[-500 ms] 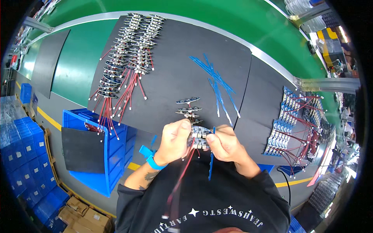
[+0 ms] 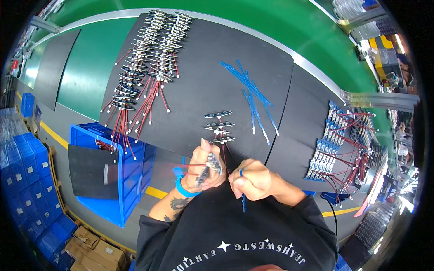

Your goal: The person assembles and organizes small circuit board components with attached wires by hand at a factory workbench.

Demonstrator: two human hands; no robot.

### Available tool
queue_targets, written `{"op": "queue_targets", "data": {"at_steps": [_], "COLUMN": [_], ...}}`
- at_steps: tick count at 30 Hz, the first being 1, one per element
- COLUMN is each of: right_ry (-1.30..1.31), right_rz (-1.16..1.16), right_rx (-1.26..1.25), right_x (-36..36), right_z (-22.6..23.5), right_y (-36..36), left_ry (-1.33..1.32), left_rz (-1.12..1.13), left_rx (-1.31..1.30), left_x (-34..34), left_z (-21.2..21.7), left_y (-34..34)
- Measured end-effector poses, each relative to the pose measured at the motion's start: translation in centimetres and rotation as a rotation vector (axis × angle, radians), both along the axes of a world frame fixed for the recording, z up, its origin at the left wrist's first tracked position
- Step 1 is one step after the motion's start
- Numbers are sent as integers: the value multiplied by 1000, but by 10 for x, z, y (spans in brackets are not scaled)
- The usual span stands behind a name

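L hand (image 2: 205,167) is up at the near edge of the desk (image 2: 203,81), w/ its fingers curled on a few small boards (image 2: 213,166). They're blurry, so can't tell how many. Red wires stick out from them to the L, blurry too. R hand (image 2: 253,180) is just beside it, also at the near edge. Its thumb & fingers are clamped on a thin blue strip (image 2: 244,203), which pokes out above & below the fist.

Just past the hands, nr the same edge, is a short line of loose boards (image 2: 220,124). More blue strips (image 2: 248,86) lie crossed in a messy pile, toward the desk's R side. 2 long rows of boards w/ red wires (image 2: 143,49) run from nr the far edge down the L side. Blue-and-white boards (image 2: 323,158) lie nr the R end. A blue bin (image 2: 135,180) is below the near edge, on the L.
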State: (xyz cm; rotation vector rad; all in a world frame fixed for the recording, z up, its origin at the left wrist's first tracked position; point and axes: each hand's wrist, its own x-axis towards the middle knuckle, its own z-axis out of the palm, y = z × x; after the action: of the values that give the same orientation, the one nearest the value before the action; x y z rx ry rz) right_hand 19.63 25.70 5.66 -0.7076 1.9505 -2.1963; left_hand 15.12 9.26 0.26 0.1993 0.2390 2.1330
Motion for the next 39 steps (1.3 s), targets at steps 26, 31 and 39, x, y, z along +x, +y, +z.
{"op": "queue_targets", "data": {"at_steps": [26,31,39], "right_ry": [-127,-64,29], "right_rz": [-173,-244,-342], "right_rx": [418,532,514], "right_x": [-14,-8,-6], "right_z": [-12,-13,-17], "right_y": [28,30,56], "left_ry": [1276,1220,1628], "left_rz": [912,826,591], "left_rx": [-963,-1024,-1219], "left_x": [0,0,-27], "left_z": [-13,-2,0], "left_y": [12,5,-33]}}
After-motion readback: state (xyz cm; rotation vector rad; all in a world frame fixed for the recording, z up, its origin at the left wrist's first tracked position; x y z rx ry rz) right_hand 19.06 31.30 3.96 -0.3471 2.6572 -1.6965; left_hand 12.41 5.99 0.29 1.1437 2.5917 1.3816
